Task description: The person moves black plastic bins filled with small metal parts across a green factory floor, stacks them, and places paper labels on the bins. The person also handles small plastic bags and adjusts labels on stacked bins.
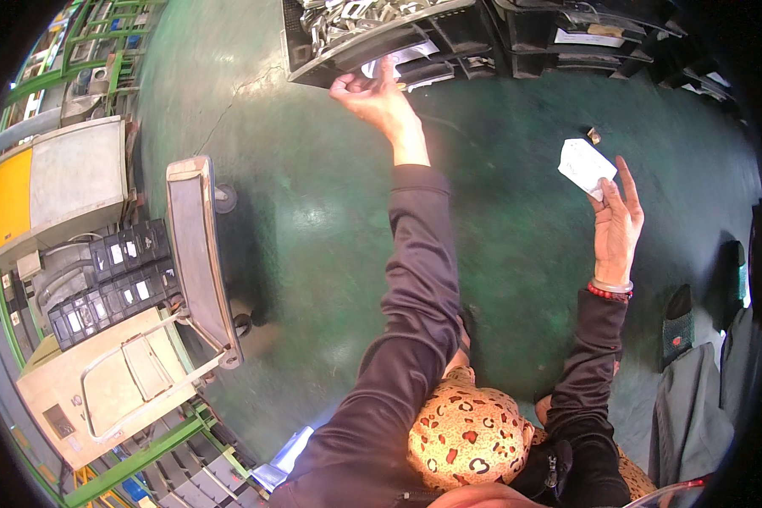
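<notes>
My left hand (379,103) reaches up to the front of a black plastic crate (381,57). Its thumb and curled fingers close on a white paper label (404,54) at the crate's front. Loose shiny metal parts (347,19) fill the crate. Farther right, my right hand (618,224) pinches a white paper tag (586,165) by its lower corner, with one finger raised away from it. The tag hangs above the green floor, apart from the crates. Faint marks on it are too small to make out.
More black crates (567,61) stand at the back right. A small brownish piece (594,135) lies on the floor. To the left are a wheeled trolley (201,254), stacked black bins (114,288) and a beige cabinet (102,389). Another person's grey-clad leg (694,415) is at the right.
</notes>
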A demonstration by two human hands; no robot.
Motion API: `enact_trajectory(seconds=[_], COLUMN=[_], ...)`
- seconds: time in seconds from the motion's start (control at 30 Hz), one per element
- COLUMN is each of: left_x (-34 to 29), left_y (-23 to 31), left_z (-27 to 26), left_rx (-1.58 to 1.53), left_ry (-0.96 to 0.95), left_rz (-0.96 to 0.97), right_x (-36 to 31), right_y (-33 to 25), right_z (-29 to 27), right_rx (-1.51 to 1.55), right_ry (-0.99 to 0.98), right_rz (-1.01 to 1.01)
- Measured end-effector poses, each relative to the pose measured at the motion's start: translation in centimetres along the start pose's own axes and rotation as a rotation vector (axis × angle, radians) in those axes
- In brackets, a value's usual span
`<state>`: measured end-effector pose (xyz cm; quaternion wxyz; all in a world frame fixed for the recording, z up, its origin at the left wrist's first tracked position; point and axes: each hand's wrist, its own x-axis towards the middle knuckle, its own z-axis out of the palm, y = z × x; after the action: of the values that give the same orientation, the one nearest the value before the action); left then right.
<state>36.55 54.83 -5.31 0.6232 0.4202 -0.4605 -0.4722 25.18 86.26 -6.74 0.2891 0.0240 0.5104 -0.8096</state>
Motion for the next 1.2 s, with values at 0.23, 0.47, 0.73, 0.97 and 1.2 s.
enact_trajectory(seconds=[0.23, 0.47, 0.73, 0.97, 1.2], left_x=[-2.7, -7.2, -10.1, -9.0, -6.6], left_y=[-0.4, 1.8, 8.3, 9.5, 11.0], left_z=[0.7, 0.5, -3.8, -9.5, -10.8], left_rx=[0.669, 0.485, -0.213, -0.41, -0.063], left_ry=[0.096, -0.036, -0.402, -0.615, -0.872], left_rz=[0.406, 0.297, -0.321, -0.88, -0.688], right_x=[-1.1, -1.6, -0.1, -0.8, -2.3], right_y=[-0.6, -0.3, 0.4, 1.3, 1.5], right_z=[0.5, 1.3, 4.6, 6.6, 9.1], right_rx=[-0.042, -0.226, -0.32, -0.129, -0.089], right_ry=[-0.006, -0.071, -0.098, -0.251, -0.289], right_rz=[-0.007, -0.082, 0.011, 0.194, 0.179])
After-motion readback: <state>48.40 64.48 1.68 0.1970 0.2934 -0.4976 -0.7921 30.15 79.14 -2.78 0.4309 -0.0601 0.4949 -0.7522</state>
